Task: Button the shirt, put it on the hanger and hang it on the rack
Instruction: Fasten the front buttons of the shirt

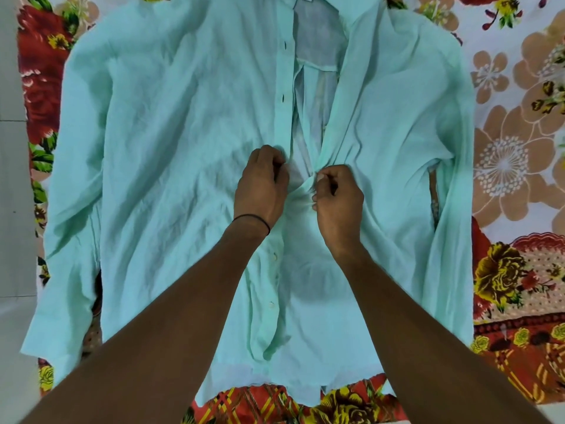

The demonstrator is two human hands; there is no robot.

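Observation:
A mint-green shirt [171, 123] lies face up on a flowered bedsheet [519, 123], collar at the far end and hem toward me. Its lower front is closed, with small white buttons [274, 256] showing below my wrists. Above my hands the front gapes open, and dark buttonholes run up the left placket [282, 97]. My left hand [260, 185] pinches the left placket at mid-chest. My right hand [337, 198] pinches the bunched right edge of the front beside it. The two hands are almost touching. No hanger or rack is in view.
The sheet has red and yellow flowers at the left and near edges and tan flowers on white at the right. A pale tiled floor [12, 209] runs along the left edge of the view. Both sleeves lie spread down the shirt's sides.

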